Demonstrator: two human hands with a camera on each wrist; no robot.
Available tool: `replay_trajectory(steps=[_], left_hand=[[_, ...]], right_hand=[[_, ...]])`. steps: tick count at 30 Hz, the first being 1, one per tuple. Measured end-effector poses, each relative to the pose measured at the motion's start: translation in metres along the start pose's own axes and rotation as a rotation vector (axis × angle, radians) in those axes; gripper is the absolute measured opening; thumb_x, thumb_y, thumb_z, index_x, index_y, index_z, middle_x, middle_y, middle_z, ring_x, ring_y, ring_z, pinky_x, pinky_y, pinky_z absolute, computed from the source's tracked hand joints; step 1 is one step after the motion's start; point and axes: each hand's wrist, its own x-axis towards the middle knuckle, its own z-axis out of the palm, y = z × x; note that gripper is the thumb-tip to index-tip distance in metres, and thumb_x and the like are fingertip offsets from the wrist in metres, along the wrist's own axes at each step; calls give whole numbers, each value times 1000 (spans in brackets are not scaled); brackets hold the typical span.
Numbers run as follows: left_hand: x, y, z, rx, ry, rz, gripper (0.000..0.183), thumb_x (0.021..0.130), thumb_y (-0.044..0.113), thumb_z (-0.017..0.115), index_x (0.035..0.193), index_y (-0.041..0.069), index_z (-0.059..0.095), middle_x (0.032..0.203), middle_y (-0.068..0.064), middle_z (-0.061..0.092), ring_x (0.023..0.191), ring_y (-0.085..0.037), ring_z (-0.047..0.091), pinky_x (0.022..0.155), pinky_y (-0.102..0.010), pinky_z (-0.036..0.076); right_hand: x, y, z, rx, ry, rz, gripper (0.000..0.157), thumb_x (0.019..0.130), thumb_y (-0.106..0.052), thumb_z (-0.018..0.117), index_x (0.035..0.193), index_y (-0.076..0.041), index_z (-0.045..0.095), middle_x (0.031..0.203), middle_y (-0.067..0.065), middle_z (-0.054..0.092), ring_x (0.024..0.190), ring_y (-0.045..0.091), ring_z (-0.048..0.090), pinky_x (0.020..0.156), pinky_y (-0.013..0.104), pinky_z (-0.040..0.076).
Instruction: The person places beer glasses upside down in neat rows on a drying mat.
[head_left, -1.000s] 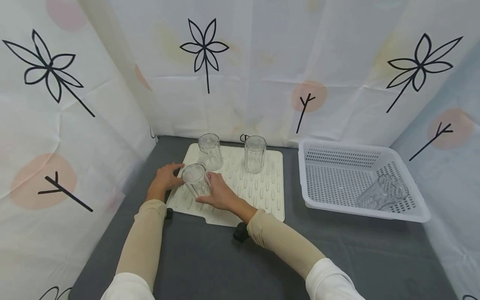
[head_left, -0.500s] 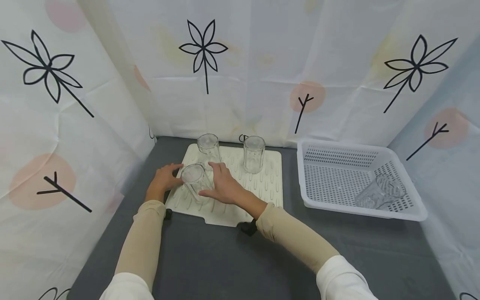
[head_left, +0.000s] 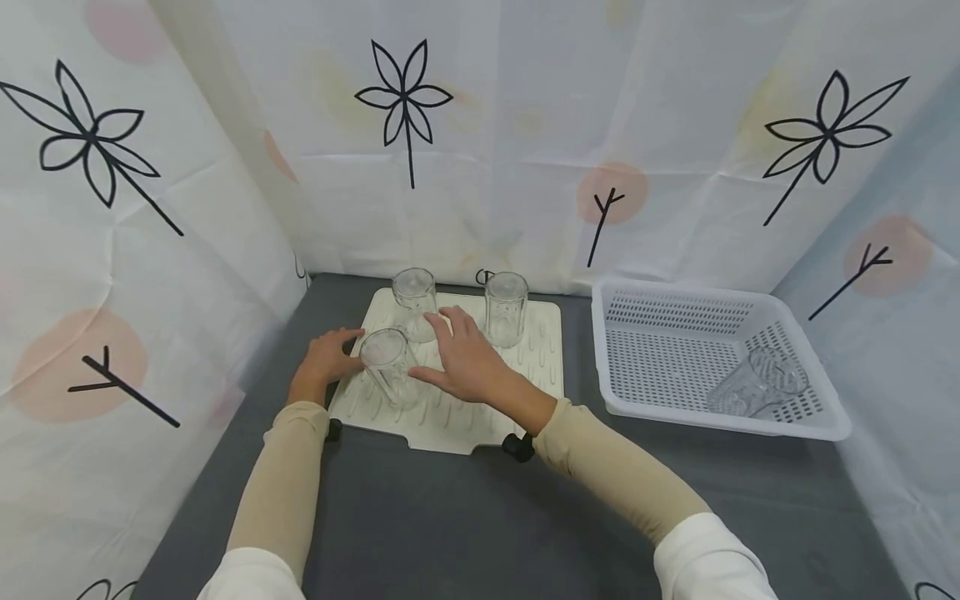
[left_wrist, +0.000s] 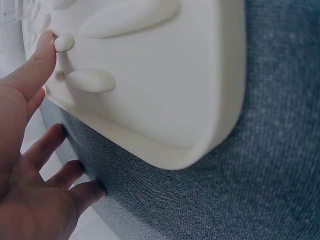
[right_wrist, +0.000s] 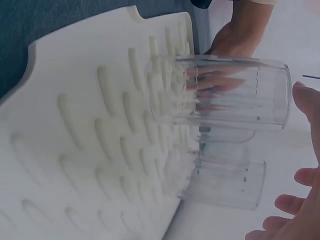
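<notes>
From here, the front glass (head_left: 388,367) stands straight up. The left hand (head_left: 326,357), spread, is just left of it; the right hand (head_left: 472,364), spread too, just right. Which is nearer, I can't tell.

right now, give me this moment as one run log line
left hand: by left edge of mat | right hand: beside nearest glass, holding nothing | mat: three standing glasses | basket: one glass
</notes>
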Motion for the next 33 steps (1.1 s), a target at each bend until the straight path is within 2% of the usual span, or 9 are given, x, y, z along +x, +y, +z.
replay_trajectory(steps=[5,13,26,33], left_hand=[[-1,-1,0,-10,-4,1,68,98,33,61,157,6,38,162,-37,23,150,-58,18,123,-72,13],[-2,-1,-2,7,-1,9,68,99,35,59,157,6,38,161,-38,23,149,-59,20,123,-71,14],[-2,-1,-3,9,4,11,68,98,34,60,156,6,39,161,-38,24,149,-59,20,123,-71,14],[1,-3,0,1,-12,5,68,98,34,59,157,7,38,161,-38,23,149,-60,18,123,-71,13]], right_hand=[[-4,9,-7,-114,28,-7,87,98,-66,52,161,-13,25,166,19,24,158,41,18,128,53,25],[-11,19,-23,-155,10,37,88,98,-71,46,163,-17,22,171,19,9,160,42,6,128,63,16],[-19,46,-39,-228,11,81,98,92,-78,47,166,-23,12,173,17,4,160,44,2,125,70,13],[-28,63,-47,-194,-7,108,98,93,-77,48,166,-24,11,173,16,3,160,44,0,125,71,12]])
